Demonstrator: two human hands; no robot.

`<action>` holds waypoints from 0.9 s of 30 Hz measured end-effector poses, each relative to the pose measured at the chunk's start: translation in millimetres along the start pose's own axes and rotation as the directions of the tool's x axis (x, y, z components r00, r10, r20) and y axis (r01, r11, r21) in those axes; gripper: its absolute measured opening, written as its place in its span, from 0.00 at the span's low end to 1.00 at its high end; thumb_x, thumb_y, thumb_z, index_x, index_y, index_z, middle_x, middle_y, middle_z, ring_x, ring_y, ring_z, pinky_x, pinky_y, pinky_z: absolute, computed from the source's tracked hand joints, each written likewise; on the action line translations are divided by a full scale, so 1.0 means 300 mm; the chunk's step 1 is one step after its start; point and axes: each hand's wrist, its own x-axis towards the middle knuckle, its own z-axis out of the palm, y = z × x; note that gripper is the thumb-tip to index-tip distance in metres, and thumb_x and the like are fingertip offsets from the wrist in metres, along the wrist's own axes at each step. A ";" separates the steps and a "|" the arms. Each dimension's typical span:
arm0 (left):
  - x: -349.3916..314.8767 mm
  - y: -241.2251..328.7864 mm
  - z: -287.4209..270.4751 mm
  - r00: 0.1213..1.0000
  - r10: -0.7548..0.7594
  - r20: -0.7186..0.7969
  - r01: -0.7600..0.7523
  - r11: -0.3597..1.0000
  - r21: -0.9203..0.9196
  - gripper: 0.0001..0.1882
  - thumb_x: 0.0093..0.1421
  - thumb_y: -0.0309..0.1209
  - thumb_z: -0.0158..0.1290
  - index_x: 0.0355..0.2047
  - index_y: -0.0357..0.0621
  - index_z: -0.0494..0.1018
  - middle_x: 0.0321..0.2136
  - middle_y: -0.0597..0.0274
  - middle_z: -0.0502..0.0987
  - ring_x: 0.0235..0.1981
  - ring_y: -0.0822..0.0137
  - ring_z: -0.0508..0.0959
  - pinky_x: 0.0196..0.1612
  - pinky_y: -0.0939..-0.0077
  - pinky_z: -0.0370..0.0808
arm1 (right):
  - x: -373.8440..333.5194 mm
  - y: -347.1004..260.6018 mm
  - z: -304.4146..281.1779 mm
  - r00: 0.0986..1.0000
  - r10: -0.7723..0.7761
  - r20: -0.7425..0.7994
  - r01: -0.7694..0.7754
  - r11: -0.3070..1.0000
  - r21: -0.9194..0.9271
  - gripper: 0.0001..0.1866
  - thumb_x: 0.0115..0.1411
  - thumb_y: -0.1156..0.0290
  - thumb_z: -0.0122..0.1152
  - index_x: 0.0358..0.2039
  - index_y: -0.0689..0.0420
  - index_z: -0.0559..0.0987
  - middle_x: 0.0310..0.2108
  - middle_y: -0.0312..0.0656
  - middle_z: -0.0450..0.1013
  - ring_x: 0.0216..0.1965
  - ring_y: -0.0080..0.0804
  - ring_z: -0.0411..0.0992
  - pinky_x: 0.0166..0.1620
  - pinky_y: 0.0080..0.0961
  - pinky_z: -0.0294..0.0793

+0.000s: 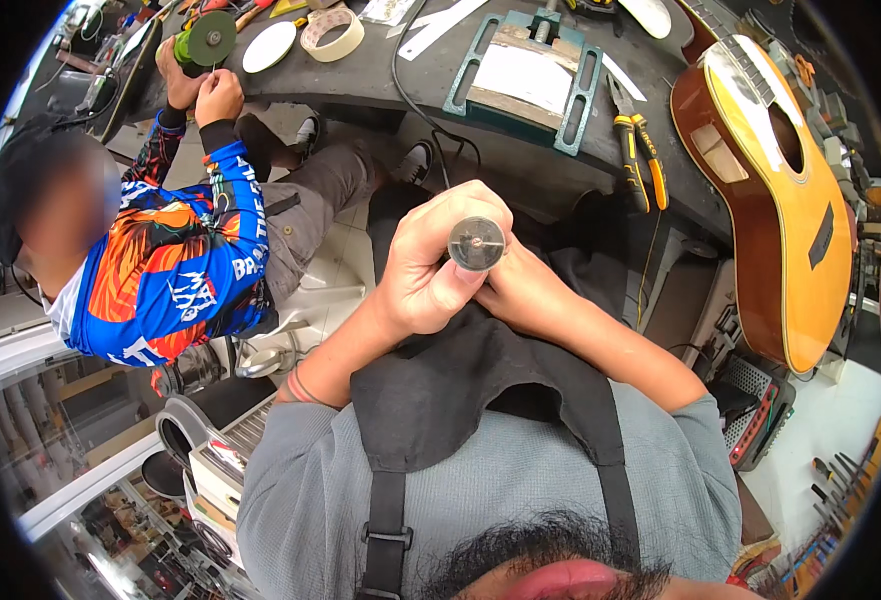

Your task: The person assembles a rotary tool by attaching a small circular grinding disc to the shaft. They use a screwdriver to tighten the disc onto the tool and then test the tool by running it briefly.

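In front of my chest, my left hand [440, 255] is wrapped round a cylindrical tool [476, 244]. Its round dark end faces up, with a pale line across it and a small copper-coloured centre. The rest of that tool is hidden behind my fingers. Just below and to the right, my right hand [520, 285] is closed against the left one. Its fingertips are covered, so what they grip cannot be made out. A black apron [440, 390] lies behind both hands.
A green vise [525, 75] sits on the dark workbench [360, 75], near pliers [640, 165] at its edge. An acoustic guitar [790, 220] stands at right. At left, a seated co-worker [190, 240] has their hands beside a green disc tool [210, 38]. A tape roll [359, 38] lies near.
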 end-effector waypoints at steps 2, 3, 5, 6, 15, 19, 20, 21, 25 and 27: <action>-0.007 0.006 0.012 0.999 -0.011 -0.039 0.010 0.999 -0.032 0.15 0.73 0.37 0.59 0.44 0.34 0.79 0.37 0.49 0.82 0.37 0.55 0.82 0.43 0.63 0.80 | -0.001 -0.002 0.000 1.000 0.005 0.020 -0.005 1.000 -0.005 0.43 0.61 0.75 0.78 0.74 0.60 0.65 0.62 0.54 0.70 0.65 0.57 0.73 0.68 0.45 0.78; -0.011 0.010 0.016 0.999 -0.017 -0.049 0.015 0.999 -0.041 0.14 0.73 0.35 0.59 0.45 0.34 0.79 0.38 0.49 0.82 0.37 0.56 0.82 0.43 0.63 0.81 | 0.000 -0.002 0.000 1.000 0.007 0.030 -0.007 1.000 -0.007 0.43 0.61 0.75 0.78 0.74 0.60 0.65 0.62 0.54 0.70 0.65 0.57 0.73 0.68 0.45 0.78; -0.017 0.017 0.022 0.997 -0.029 -0.068 0.025 0.998 -0.062 0.11 0.72 0.31 0.59 0.47 0.34 0.79 0.39 0.49 0.83 0.38 0.57 0.83 0.44 0.63 0.81 | 0.003 0.003 0.003 0.998 0.027 0.060 -0.029 0.999 0.028 0.43 0.61 0.75 0.79 0.73 0.61 0.66 0.62 0.54 0.71 0.65 0.57 0.73 0.68 0.45 0.78; -0.022 0.012 0.023 0.997 -0.015 -0.079 0.009 0.997 -0.072 0.11 0.73 0.30 0.59 0.48 0.34 0.78 0.40 0.49 0.83 0.39 0.59 0.84 0.45 0.64 0.82 | 0.004 0.004 0.004 0.996 0.037 0.076 -0.040 0.998 0.045 0.43 0.61 0.75 0.79 0.73 0.61 0.66 0.62 0.54 0.71 0.65 0.57 0.73 0.68 0.45 0.78; 0.067 0.039 -0.015 0.851 -0.506 -0.138 0.447 0.837 -0.314 0.17 0.81 0.35 0.56 0.61 0.35 0.75 0.38 0.51 0.85 0.38 0.64 0.86 0.45 0.67 0.85 | 0.018 -0.112 -0.038 0.954 0.056 0.295 -0.152 0.937 0.314 0.51 0.67 0.62 0.80 0.78 0.65 0.56 0.71 0.67 0.68 0.75 0.62 0.68 0.75 0.48 0.71; 0.107 0.025 -0.074 0.772 -0.621 -0.134 0.500 0.724 -0.475 0.17 0.83 0.38 0.55 0.60 0.38 0.76 0.37 0.53 0.85 0.33 0.64 0.88 0.38 0.72 0.87 | 0.025 -0.174 -0.056 0.910 0.009 0.414 -0.271 0.768 0.580 0.62 0.71 0.56 0.78 0.85 0.65 0.41 0.78 0.66 0.60 0.81 0.53 0.62 0.81 0.45 0.63; 0.108 0.026 -0.081 0.762 -0.634 -0.135 0.491 0.701 -0.517 0.17 0.83 0.38 0.54 0.61 0.37 0.75 0.36 0.52 0.85 0.31 0.63 0.88 0.36 0.72 0.87 | 0.026 -0.158 -0.034 0.920 -0.045 0.390 -0.233 0.737 0.634 0.65 0.71 0.53 0.78 0.86 0.64 0.37 0.80 0.65 0.57 0.82 0.52 0.60 0.83 0.45 0.60; 0.104 0.024 -0.082 0.761 -0.634 -0.137 0.485 0.698 -0.527 0.17 0.83 0.38 0.53 0.61 0.37 0.75 0.36 0.52 0.85 0.31 0.63 0.88 0.36 0.72 0.87 | 0.023 -0.158 -0.033 0.922 -0.040 0.386 -0.230 0.746 0.626 0.65 0.71 0.53 0.78 0.86 0.64 0.38 0.80 0.65 0.58 0.82 0.51 0.59 0.82 0.45 0.60; 0.058 0.008 -0.082 0.763 -0.637 -0.110 0.503 0.692 -0.518 0.26 0.79 0.38 0.51 0.71 0.36 0.68 0.42 0.47 0.84 0.37 0.60 0.89 0.40 0.68 0.89 | 0.008 -0.155 -0.042 0.911 -0.012 0.413 -0.277 0.722 0.634 0.62 0.71 0.54 0.77 0.85 0.65 0.42 0.79 0.63 0.60 0.81 0.49 0.61 0.82 0.44 0.61; 0.039 0.004 -0.073 0.770 -0.634 -0.072 0.506 0.676 -0.536 0.33 0.77 0.39 0.51 0.76 0.35 0.63 0.46 0.44 0.83 0.40 0.59 0.89 0.42 0.66 0.90 | 0.008 -0.154 -0.052 0.894 0.009 0.448 -0.329 0.691 0.643 0.59 0.72 0.54 0.77 0.84 0.65 0.45 0.77 0.61 0.62 0.80 0.47 0.62 0.81 0.44 0.62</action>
